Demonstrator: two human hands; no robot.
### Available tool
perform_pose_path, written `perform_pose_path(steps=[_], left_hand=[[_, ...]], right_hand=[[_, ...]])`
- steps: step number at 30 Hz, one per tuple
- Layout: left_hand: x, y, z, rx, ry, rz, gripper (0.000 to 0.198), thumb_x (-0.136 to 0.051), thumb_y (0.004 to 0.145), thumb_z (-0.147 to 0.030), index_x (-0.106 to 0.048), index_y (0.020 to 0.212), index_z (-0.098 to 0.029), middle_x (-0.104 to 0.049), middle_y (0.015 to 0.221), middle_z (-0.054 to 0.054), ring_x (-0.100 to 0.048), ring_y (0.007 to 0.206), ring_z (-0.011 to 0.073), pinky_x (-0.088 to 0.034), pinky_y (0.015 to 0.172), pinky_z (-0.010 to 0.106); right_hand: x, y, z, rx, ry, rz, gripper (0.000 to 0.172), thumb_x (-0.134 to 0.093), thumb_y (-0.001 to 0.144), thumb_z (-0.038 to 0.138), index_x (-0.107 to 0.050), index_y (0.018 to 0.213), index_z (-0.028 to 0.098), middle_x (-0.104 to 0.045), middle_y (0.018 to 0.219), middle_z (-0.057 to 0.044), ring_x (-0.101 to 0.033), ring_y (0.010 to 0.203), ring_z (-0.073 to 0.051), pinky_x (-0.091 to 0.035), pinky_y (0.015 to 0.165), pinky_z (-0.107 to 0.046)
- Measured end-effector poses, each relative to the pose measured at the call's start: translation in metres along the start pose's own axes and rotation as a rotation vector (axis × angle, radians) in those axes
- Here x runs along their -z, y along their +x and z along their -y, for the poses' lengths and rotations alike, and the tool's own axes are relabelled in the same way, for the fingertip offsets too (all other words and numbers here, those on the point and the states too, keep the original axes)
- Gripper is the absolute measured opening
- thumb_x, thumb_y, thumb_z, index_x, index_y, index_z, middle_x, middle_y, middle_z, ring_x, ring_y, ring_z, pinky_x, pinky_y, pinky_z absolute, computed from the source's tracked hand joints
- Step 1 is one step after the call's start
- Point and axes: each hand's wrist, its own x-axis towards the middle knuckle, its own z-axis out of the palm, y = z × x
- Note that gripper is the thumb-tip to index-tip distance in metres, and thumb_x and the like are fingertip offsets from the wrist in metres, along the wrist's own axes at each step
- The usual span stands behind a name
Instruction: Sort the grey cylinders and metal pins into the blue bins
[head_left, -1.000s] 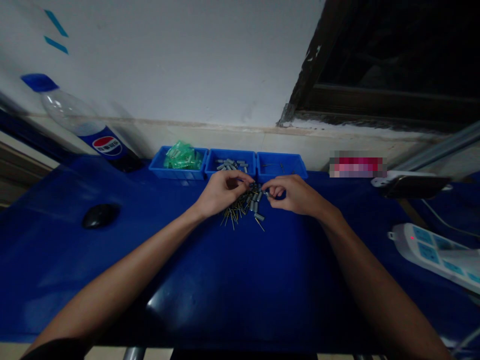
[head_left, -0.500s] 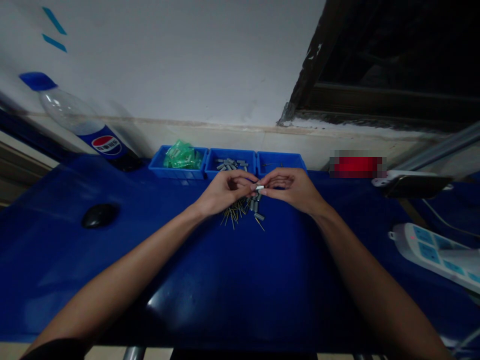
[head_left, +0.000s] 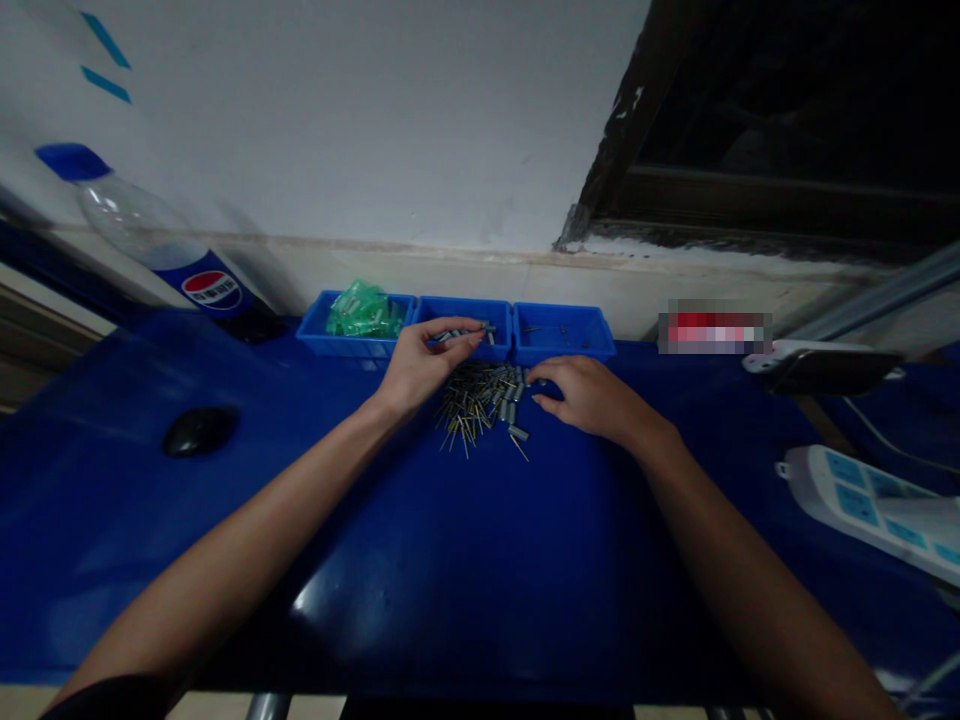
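Many thin metal pins heaped between left hand and right hand; left at middle blue bin, cannot tell if grasping; right thumb and forefinger parted, beside grey cylinders.

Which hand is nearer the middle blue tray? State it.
Left: the left hand overlaps the middle blue tray in view; the right hand is in front and to its right, beside loose metal parts.
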Motion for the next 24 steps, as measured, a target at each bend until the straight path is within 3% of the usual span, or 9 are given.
perform_pose_path(steps=[4,8,14,19,24], left_hand=[[-0.001,0.001,0.002,-0.041,0.048,-0.007,0.017,-0.079,0.084,-0.024,-0.081,0.098,-0.016,-0.078,0.122,0.011,-0.072,0.117,0.025,-0.053,0.112,0.047],[-0.002,-0.001,0.003,-0.077,0.071,0.038,0.011,-0.076,0.084,-0.024,-0.08,0.091,-0.017,-0.079,0.114,0.011,-0.068,0.122,0.0263,-0.054,0.11,0.048],[-0.003,-0.003,0.002,-0.075,0.059,0.09,0.015,-0.076,0.083,-0.027,-0.079,0.092,-0.015,-0.078,0.111,0.011,-0.073,0.104,0.0229,-0.056,0.103,0.044],[-0.005,-0.005,-0.002,-0.052,0.117,0.124,0.018,-0.073,0.085,-0.029,-0.079,0.096,-0.016,-0.079,0.106,0.01,-0.074,0.092,0.0207,-0.059,0.091,0.039],[-0.005,-0.005,-0.003,-0.052,0.15,0.15,0.019,-0.071,0.086,-0.029,-0.079,0.098,-0.016,-0.079,0.099,0.01,-0.073,0.087,0.0199,-0.06,0.085,0.036]], right_hand=[[-0.005,0.003,-0.006,0.014,-0.022,-0.001,0.027,-0.061,0.09,0.018,-0.076,0.113,0.018,-0.077,0.112,-0.014,-0.071,0.104,-0.03,-0.053,0.093,-0.045],[-0.006,0.005,-0.011,-0.016,0.04,0.014,0.027,-0.061,0.085,0.014,-0.077,0.107,0.02,-0.077,0.096,-0.011,-0.07,0.083,-0.025,-0.054,0.078,-0.041],[-0.004,0.003,-0.015,-0.061,0.132,0.056,0.025,-0.063,0.086,0.02,-0.075,0.108,0.018,-0.074,0.08,-0.007,-0.066,0.068,-0.02,-0.048,0.064,-0.036],[0.001,0.002,-0.011,-0.038,0.138,0.084,0.032,-0.062,0.084,0.021,-0.075,0.114,0.018,-0.074,0.076,-0.005,-0.065,0.064,-0.019,-0.046,0.062,-0.035],[0.008,0.003,-0.004,-0.083,0.282,0.047,0.019,-0.066,0.077,0.021,-0.08,0.09,0.021,-0.077,0.077,-0.005,-0.072,0.069,-0.021,-0.054,0.066,-0.035]])
